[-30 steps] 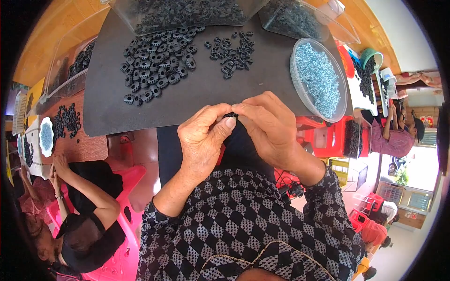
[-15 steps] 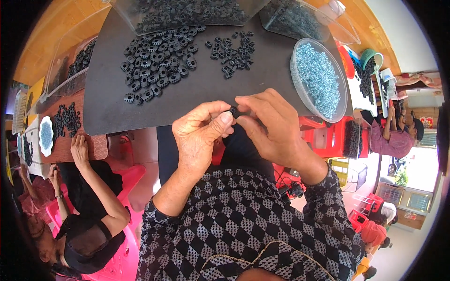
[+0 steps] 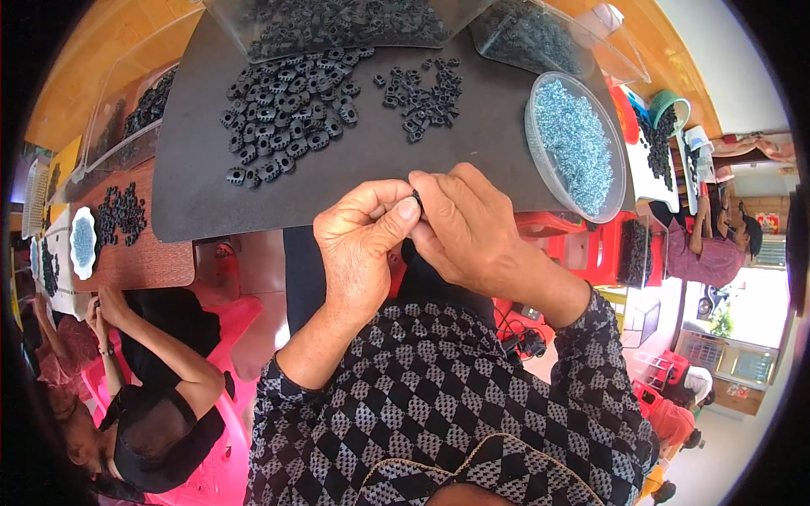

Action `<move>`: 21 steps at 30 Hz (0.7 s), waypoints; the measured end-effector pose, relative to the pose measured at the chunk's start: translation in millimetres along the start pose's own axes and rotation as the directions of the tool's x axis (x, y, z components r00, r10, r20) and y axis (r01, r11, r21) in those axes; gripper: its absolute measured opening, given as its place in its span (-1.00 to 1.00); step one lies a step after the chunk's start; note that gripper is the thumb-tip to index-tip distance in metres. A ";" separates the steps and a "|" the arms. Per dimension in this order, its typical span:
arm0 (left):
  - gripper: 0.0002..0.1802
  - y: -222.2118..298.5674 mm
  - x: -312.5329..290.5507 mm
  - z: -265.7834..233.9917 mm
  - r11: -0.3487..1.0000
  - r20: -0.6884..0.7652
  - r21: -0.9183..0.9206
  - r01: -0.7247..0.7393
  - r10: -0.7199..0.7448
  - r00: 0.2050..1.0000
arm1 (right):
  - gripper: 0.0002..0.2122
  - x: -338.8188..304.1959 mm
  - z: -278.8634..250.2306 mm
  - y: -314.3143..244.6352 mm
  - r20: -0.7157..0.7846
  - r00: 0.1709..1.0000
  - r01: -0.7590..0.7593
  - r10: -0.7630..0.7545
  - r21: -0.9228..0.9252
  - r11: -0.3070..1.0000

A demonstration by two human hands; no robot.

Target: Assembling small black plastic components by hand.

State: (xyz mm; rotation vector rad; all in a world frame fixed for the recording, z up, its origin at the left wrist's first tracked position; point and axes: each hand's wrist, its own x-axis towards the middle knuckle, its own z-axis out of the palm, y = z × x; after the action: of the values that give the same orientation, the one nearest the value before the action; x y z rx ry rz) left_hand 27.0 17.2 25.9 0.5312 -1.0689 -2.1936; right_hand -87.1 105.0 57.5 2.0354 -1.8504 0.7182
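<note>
Between my fingertips, just off the table's near edge, is a small black plastic part, mostly covered by fingers. My left hand pinches it with thumb and forefinger. Closed over its other side, my right hand presses against it; whether a second small piece is in those fingers is hidden. Beyond the hands, a heap of black oval parts with slots lies on the dark table. A pile of smaller black pieces sits to its right.
A round clear tub of pale blue, shiny small pieces stands at the table's right edge. Clear bins of black parts line the back. At left, a co-worker sits on a pink chair beside a brown table.
My right hand has moved left and closed in against my left, covering more of the black part. The co-worker's hand has left the brown table and joined the other hand.
</note>
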 end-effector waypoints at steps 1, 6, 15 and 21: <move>-0.84 -1.2 0.0 0.2 1.000 -0.002 0.000 0.000 0.000 1.000 | -0.54 -0.9 1.4 0.0 0.000 1.000 -0.001 0.001 0.004 1.000; -0.85 -1.1 0.5 -3.4 1.000 -0.005 0.024 0.016 -0.016 1.000 | -0.54 -3.3 3.8 0.1 -0.011 1.000 -0.027 0.028 0.057 0.998; -0.87 -1.5 3.0 -3.4 0.999 0.026 -0.024 0.022 -0.021 0.999 | -0.53 -3.3 3.5 1.3 0.000 1.000 -0.010 0.010 0.053 0.999; -0.86 -0.8 2.5 -4.6 0.996 0.030 -0.074 0.045 -0.042 0.999 | -0.61 5.2 -9.1 3.3 0.106 0.988 -0.138 0.111 0.300 0.944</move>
State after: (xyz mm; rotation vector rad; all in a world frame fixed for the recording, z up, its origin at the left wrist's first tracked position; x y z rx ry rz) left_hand 27.6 13.3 22.4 0.4959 -0.9946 -2.2756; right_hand -91.6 105.1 67.6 2.1788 -2.0406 1.0236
